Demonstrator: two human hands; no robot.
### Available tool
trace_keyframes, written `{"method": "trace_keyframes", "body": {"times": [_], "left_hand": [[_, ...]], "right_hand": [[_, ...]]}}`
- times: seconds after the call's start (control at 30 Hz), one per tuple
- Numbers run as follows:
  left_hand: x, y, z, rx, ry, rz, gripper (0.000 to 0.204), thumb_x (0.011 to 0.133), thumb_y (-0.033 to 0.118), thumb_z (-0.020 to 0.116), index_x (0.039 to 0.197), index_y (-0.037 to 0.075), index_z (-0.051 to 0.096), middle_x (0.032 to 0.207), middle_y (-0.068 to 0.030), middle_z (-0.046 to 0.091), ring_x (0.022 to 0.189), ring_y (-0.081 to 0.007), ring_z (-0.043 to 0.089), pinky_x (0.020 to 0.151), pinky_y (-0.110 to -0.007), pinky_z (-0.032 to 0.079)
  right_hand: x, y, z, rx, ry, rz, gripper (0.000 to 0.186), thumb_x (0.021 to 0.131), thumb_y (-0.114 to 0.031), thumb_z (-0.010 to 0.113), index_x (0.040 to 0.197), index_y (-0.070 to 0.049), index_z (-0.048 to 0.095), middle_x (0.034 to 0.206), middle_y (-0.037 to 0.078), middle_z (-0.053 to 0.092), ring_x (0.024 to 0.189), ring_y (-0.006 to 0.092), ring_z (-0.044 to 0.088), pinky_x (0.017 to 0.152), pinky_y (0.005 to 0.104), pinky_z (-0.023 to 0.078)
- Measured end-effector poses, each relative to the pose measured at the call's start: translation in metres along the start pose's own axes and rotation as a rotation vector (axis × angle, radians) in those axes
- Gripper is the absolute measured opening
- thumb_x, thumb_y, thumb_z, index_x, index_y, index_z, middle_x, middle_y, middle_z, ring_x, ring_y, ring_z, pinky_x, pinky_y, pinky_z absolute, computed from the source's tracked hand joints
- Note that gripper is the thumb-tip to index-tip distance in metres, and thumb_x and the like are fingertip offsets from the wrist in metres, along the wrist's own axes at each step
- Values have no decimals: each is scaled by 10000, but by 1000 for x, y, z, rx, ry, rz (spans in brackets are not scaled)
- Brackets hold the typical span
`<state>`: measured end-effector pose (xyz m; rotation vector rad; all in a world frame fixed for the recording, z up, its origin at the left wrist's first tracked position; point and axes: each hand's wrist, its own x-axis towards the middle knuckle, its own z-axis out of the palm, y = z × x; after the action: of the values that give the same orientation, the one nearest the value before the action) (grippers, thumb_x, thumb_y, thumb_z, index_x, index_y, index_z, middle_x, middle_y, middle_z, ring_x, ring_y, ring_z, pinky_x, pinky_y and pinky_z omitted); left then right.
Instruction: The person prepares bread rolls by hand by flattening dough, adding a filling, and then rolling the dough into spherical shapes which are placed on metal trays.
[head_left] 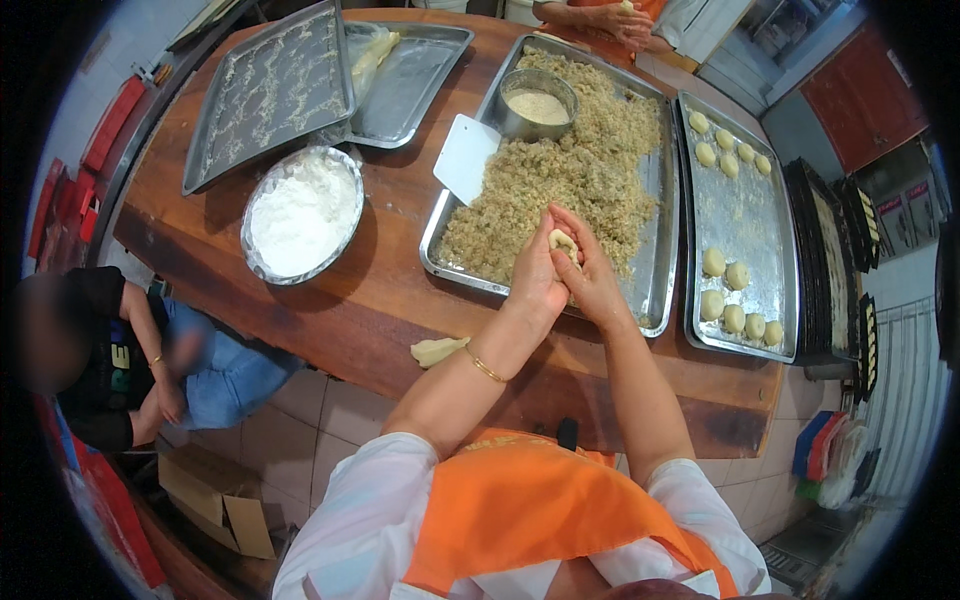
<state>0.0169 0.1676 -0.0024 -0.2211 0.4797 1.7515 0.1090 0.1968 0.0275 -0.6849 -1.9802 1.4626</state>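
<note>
My left hand [537, 272] and my right hand [592, 280] are cupped together around a small piece of dough [563, 243], with a darker hollow at its top. Both are closed on it, over the near edge of a large metal tray [465, 280]. Crumbly, yellow-brown filling [560, 190] is heaped in that tray. A white flat scraper [467, 160] leans at its left side, and a round metal tin [538, 105] of pale crumbs sits in the filling. A lump of pale dough [438, 351] lies on the table by my left forearm.
To the right, a tray [745, 215] carries several round dough balls. A bowl of white flour [303, 214] stands at left, below a floured tray [270, 95]. One person [120, 360] sits at the left; another person's hands [612, 20] show across the wooden table [400, 240].
</note>
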Motion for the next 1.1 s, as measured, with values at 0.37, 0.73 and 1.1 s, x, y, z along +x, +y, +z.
{"method": "trace_keyframes", "body": {"times": [0.37, 0.73, 1.1], "left_hand": [[-18, 13, 7, -55, -117, -86, 303, 1022, 360, 511, 1103, 86, 614, 1082, -65, 637, 1079, -217, 585, 935, -387, 494], [-12, 5, -17, 307, -73, 99, 295, 1005, 356, 540, 876, 99, 603, 845, -4, 607, 693, -93, 557, 527, -234, 416], [-35, 30, 1, 405, -430, 52, 303, 1036, 403, 473, 1048, 115, 568, 838, 17, 574, 648, -68, 572, 426, -177, 425]], "right_hand": [[9, -6, -12, -460, 359, -308, 476, 1002, -335, 471, 1374, -43, 526, 1454, 192, 468, 1359, 350, 434, 1113, 428, 353], [-6, 13, 8, 85, 68, 128, 557, 914, -95, 580, 1450, -78, 428, 1325, 79, 547, 1010, 122, 554, 821, 256, 480], [0, -37, -1, 295, -19, 218, 605, 867, -111, 544, 1460, -91, 426, 1383, 97, 504, 1178, 182, 527, 867, 272, 489]]}}
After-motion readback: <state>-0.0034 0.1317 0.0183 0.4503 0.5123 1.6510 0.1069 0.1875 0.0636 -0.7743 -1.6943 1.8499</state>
